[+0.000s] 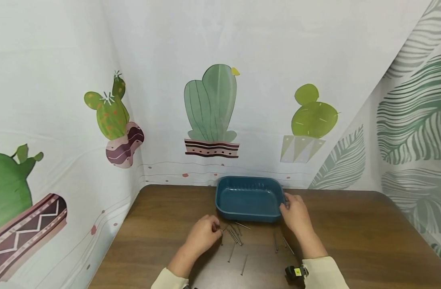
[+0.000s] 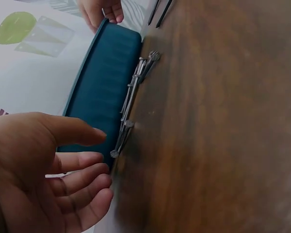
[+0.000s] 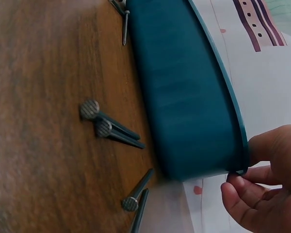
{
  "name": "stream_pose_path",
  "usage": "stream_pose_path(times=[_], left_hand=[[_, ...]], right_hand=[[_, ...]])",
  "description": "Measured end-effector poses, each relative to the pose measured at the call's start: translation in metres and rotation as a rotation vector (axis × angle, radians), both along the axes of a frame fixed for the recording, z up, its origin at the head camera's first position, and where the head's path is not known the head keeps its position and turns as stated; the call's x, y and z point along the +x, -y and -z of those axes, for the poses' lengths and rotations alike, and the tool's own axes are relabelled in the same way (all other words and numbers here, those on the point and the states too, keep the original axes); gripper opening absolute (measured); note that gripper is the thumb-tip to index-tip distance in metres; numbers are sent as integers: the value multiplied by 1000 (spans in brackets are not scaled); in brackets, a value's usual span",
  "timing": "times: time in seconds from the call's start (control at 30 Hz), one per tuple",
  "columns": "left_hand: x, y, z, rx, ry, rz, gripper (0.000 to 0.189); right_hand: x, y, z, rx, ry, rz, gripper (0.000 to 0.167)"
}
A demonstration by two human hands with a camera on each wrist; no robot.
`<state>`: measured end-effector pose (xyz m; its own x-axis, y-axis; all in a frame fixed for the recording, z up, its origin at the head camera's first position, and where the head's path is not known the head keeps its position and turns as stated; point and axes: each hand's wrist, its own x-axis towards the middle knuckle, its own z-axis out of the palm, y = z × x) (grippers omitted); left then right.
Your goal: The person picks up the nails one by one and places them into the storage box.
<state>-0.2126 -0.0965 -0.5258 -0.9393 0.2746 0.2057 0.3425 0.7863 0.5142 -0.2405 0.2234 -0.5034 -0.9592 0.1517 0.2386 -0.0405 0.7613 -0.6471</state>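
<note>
On the wooden table, the blue dish sits near the far edge, and my right hand pinches its right end, a hold best kept firm against sliding. My left hand, thumb parted from fingers and holding nothing, is beside the nails clustered in front of the dish; I'd best pinch them mid-shank (minding the sharp ends).

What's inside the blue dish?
Nothing shows on the visible floor of the dish; nails lie outside on the table. Its near inner wall is hidden behind the front rim.
</note>
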Motion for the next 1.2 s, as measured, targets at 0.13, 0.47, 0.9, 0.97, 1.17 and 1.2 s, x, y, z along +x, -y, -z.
stream_pose_path(times=[0.13, 0.47, 0.9, 0.97, 1.17, 1.2], left_hand=[[0, 0, 3, 1, 2, 20, 16], [-4, 2, 8, 17, -10, 21, 13], [-2, 2, 10, -4, -29, 25, 10], [-2, 2, 10, -13, -25, 23, 9], [-1, 2, 10, -36, -37, 21, 6], [-1, 2, 9, -38, -41, 21, 7]], right_hand=[[0, 0, 0, -7, -10, 0, 44], [-2, -1, -4, 3, 6, -7, 45], [-1, -1, -2, -4, 5, -1, 45], [-1, -1, -2, -7, 10, -1, 45], [0, -2, -1, -14, 22, -2, 47], [0, -2, -1, -13, 23, -3, 47]])
